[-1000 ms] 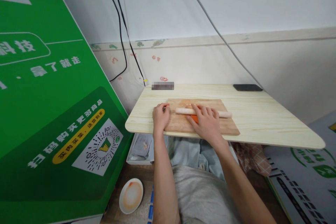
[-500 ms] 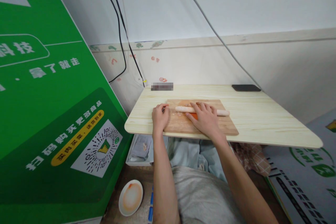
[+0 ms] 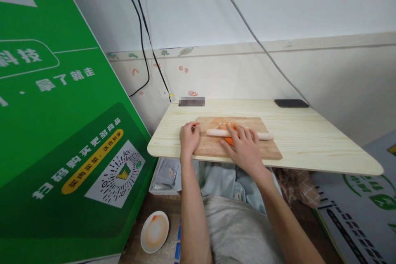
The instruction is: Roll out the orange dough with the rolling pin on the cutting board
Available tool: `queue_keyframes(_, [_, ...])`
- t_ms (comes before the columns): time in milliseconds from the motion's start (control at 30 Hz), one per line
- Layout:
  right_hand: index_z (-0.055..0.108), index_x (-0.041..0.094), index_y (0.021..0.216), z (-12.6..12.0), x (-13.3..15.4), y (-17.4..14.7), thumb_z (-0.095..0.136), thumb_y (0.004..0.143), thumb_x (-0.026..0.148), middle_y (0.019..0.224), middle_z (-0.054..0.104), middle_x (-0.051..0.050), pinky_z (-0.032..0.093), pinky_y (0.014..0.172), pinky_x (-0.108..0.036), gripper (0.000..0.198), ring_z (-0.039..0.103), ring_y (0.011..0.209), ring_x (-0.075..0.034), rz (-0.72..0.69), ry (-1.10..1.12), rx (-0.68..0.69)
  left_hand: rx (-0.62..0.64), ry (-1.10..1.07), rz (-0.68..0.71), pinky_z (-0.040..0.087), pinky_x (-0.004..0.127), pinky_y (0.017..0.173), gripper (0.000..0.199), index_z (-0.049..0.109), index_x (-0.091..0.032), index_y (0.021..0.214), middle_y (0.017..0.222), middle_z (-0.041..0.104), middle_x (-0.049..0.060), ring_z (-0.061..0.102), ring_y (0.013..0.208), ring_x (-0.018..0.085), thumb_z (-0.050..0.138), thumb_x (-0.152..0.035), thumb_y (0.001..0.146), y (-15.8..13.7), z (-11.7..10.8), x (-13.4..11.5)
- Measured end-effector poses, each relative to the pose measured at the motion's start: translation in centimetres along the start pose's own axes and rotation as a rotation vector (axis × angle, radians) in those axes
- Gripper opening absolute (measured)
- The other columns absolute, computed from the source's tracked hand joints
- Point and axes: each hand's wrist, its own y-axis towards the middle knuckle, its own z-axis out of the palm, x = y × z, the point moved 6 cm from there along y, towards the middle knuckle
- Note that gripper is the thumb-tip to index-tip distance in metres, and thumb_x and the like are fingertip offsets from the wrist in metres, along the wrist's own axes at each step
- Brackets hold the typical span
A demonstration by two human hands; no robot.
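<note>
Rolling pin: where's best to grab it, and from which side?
Probably the bare right end of the rolling pin, from the right, fingers around it: it's a slim, straight rod lying crosswise, the right hand covers its middle, and the left hand sits near the other end.

Open for passing over the table (image 3: 315,144) right of the cutting board (image 3: 213,149), short of the phone (image 3: 291,103) at the far edge. Blocked beyond by the wall (image 3: 324,74), at the board's left edge by the left hand (image 3: 189,138), mid-board by the right hand (image 3: 247,150) and rolling pin (image 3: 216,133).
</note>
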Motion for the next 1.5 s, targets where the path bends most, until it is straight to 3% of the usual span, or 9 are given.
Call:
queue_keyframes(200, [0.068,0.022,0.155,0.7,-1.0,3.2,0.044,0.116,0.057,0.149,0.073,-0.018,0.038,0.116,-0.051,0.058,0.059,0.136,-0.037,0.015,0.035,0.050,0.001,0.004,-0.002,0.059,0.041,0.106,0.025,0.083,-0.022,0.110,0.117,0.085,0.010,0.077,0.109,0.026,0.059,-0.023,0.103,0.0,0.0,0.1])
queue_keyframes(367, [0.063,0.019,0.161,-0.4,0.1,-0.1,0.044,0.117,0.056,0.147,0.074,-0.019,0.032,0.123,-0.053,0.061,0.060,0.138,-0.036,0.001,0.011,-0.027,-0.004,0.014,-0.001,0.058,0.041,0.107,0.025,0.083,-0.022,0.110,0.117,0.085,0.010,0.077,0.110,0.026,0.060,-0.023,0.103,-0.1,-0.1,-0.1])
queue_keyframes(500, [0.058,0.020,0.167,-1.0,0.8,-2.4,0.044,0.117,0.056,0.161,0.067,-0.020,0.026,0.130,-0.055,0.063,0.053,0.151,-0.036,-0.015,0.017,-0.060,-0.006,0.014,-0.011,0.059,0.041,0.107,0.025,0.083,-0.023,0.111,0.118,0.085,0.010,0.076,0.109,0.026,0.060,-0.024,0.103,-0.1,-0.2,-0.2])
queue_keyframes(800, [0.064,0.019,0.160,0.4,-0.8,2.3,0.045,0.116,0.056,0.154,0.071,-0.019,0.033,0.123,-0.052,0.061,0.057,0.142,-0.036,0.007,0.035,0.046,-0.009,0.003,0.004,0.058,0.043,0.107,0.024,0.083,-0.021,0.110,0.117,0.085,0.011,0.077,0.110,0.027,0.060,-0.023,0.102,-0.1,-0.2,-0.2])
queue_keyframes(967, [0.063,0.019,0.163,-0.5,0.0,-0.1,0.045,0.116,0.056,0.146,0.074,-0.019,0.031,0.124,-0.053,0.062,0.058,0.138,-0.036,0.000,0.029,-0.003,-0.006,0.007,0.001,0.059,0.043,0.109,0.025,0.083,-0.022,0.110,0.118,0.085,0.010,0.077,0.110,0.026,0.060,-0.022,0.102,-0.1,-0.1,-0.1])
queue_keyframes(1133, [0.059,0.021,0.167,-1.4,0.6,-2.7,0.046,0.116,0.057,0.158,0.068,-0.019,0.027,0.129,-0.055,0.063,0.055,0.146,-0.035,-0.020,0.029,-0.041,-0.001,0.007,-0.008,0.059,0.041,0.108,0.026,0.084,-0.024,0.111,0.118,0.085,0.009,0.077,0.110,0.025,0.059,-0.023,0.102,-0.1,-0.1,0.0])
queue_keyframes(1500, [0.062,0.021,0.165,-0.4,0.0,-0.5,0.045,0.116,0.058,0.141,0.075,-0.018,0.031,0.125,-0.052,0.063,0.060,0.133,-0.036,-0.017,-0.003,-0.008,-0.009,0.005,0.005,0.059,0.041,0.107,0.025,0.083,-0.022,0.109,0.116,0.085,0.010,0.077,0.109,0.026,0.060,-0.022,0.102,-0.1,-0.2,-0.2])
